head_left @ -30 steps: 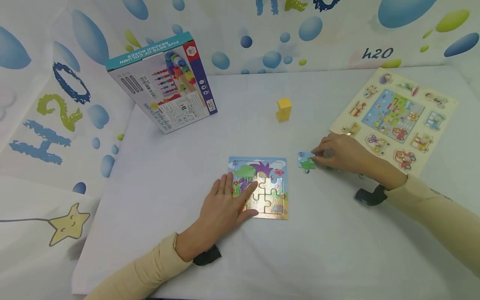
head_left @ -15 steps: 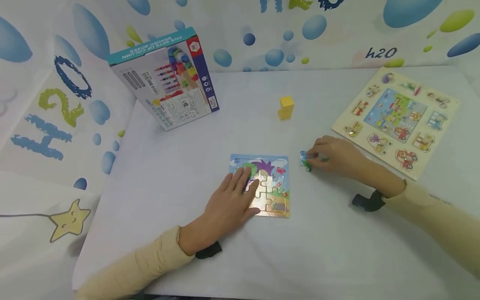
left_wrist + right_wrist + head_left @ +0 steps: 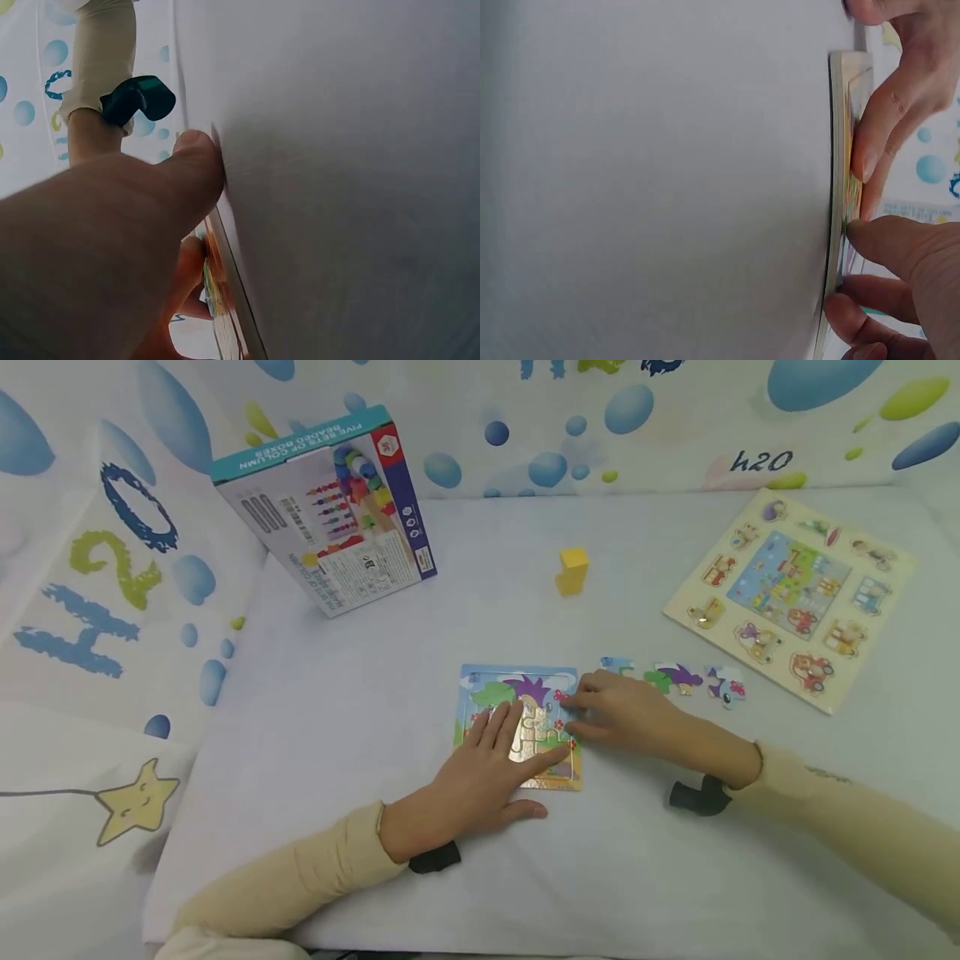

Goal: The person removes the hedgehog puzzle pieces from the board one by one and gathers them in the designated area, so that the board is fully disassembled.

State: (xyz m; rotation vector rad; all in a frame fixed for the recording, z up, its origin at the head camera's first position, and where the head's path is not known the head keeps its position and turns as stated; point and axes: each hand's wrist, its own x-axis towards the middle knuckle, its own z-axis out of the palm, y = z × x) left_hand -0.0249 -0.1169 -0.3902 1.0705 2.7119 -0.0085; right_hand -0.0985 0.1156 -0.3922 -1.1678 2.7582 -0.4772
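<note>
A square jigsaw puzzle (image 3: pixel 542 727) in a shallow frame lies on the table, showing a purple-haired figure, green leaf and flowers. My left hand (image 3: pixel 472 777) rests over its lower left part, fingers straight and spread; the thumb lies on the cloth below. At the puzzle's right edge, my right hand (image 3: pixel 630 714) touches the frame with thumb and fingertips, as the right wrist view also shows. Beyond that hand lie loose jigsaw pieces: a blue and green one (image 3: pixel 617 664) partly hidden, a purple and green one (image 3: pixel 678 677), and one with a red butterfly (image 3: pixel 726 685).
A wooden knob puzzle board (image 3: pixel 787 602) lies at the back right. Two yellow blocks (image 3: pixel 572 572) stand behind the jigsaw. A beaded-toy box (image 3: pixel 326 518) stands at the back left. A printed cloth (image 3: pixel 465 435) hangs behind the white table.
My right hand has left the loose pieces and moved left to the jigsaw's right edge, uncovering several pieces. My left hand has slid a little right across the puzzle.
</note>
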